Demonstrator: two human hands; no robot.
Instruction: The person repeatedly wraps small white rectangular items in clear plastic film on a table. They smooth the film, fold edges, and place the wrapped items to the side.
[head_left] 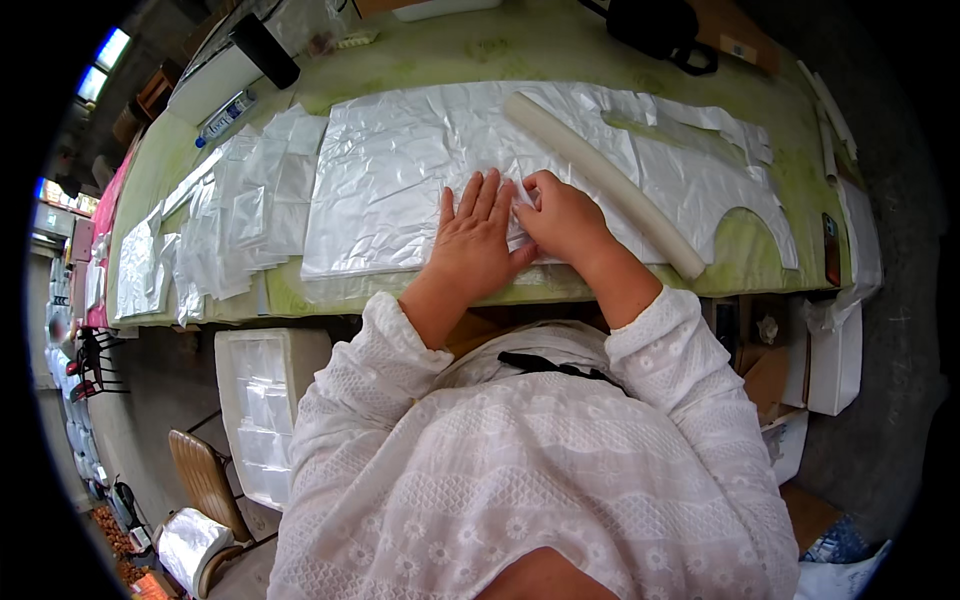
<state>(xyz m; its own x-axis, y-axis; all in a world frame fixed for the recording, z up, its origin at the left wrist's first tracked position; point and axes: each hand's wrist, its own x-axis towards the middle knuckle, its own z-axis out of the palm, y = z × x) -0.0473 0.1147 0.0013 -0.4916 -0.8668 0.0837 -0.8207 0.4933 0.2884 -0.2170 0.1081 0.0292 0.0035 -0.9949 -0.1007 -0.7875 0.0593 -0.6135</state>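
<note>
Silvery white on the plastic sheeting [385, 160] at centre; creamy off-white on the roll [602, 185] right of centre. Mottled green on the tablecloth [450, 48], upper frame. White, patterned with flowers and lattice, on the blouse [520, 460], lower centre. Black on the cylinder [264, 52], upper left.

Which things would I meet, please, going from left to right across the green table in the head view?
Clear bottle → left hand → right hand → black strapped item → dark phone-like object.
</note>
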